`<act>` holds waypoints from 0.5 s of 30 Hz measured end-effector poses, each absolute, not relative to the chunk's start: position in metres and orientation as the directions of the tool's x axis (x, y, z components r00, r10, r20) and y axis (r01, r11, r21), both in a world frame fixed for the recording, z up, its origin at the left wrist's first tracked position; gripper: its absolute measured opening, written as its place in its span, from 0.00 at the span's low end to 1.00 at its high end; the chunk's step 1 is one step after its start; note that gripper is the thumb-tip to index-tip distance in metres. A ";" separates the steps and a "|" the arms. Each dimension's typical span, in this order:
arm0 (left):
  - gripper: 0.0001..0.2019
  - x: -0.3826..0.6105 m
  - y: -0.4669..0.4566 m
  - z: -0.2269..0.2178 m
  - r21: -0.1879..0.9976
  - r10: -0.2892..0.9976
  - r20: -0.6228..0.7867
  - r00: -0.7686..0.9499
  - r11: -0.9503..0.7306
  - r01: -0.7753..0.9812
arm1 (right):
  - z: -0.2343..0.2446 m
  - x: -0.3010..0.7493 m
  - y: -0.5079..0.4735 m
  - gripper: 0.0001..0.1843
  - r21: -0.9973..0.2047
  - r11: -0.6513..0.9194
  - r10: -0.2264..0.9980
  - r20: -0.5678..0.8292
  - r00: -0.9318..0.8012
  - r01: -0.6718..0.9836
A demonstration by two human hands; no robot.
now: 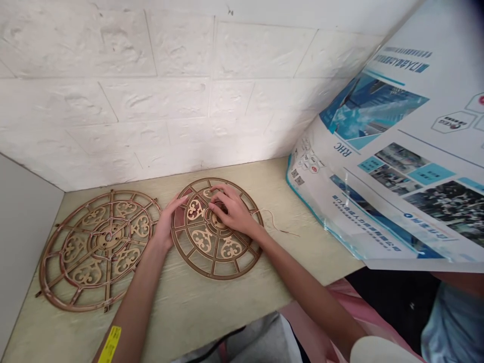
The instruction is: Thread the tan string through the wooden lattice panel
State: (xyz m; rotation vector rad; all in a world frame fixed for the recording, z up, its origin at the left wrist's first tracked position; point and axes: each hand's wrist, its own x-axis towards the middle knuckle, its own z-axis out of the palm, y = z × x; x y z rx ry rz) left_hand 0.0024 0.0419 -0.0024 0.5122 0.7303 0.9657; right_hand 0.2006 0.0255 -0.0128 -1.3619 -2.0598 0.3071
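Observation:
Two brown openwork discs lie flat on a pale wooden tabletop (196, 307). The larger disc (99, 248) is at the left. The smaller round disc (212, 252) is in the middle. My left hand (166, 224) rests against the smaller disc's left rim, fingers curled round the edge. My right hand (232, 209) lies on top of that disc near its hub, fingertips bent and pressed down on the centre. A thin pale thread (278, 227) trails off to the right of the disc.
A white brick wall (151, 101) closes the back and a grey panel (22, 227) the left. A large printed poster (397, 161) leans over the table's right end. Another person's clothing (454, 322) shows at the lower right.

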 end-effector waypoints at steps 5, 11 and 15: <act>0.23 0.002 0.041 -0.002 0.687 0.873 -0.322 0.366 0.481 -0.544 | -0.016 0.202 0.027 0.14 -0.541 0.432 0.892 0.376 -0.253 0.721; 0.26 0.003 0.041 0.000 0.712 0.885 -0.325 0.334 0.461 -0.530 | -0.012 0.199 0.028 0.12 -0.617 0.409 0.907 0.354 -0.226 0.673; 0.28 0.003 0.040 -0.001 0.744 0.891 -0.349 0.289 0.451 -0.492 | -0.008 0.198 0.027 0.12 -0.692 0.371 0.926 0.324 -0.192 0.619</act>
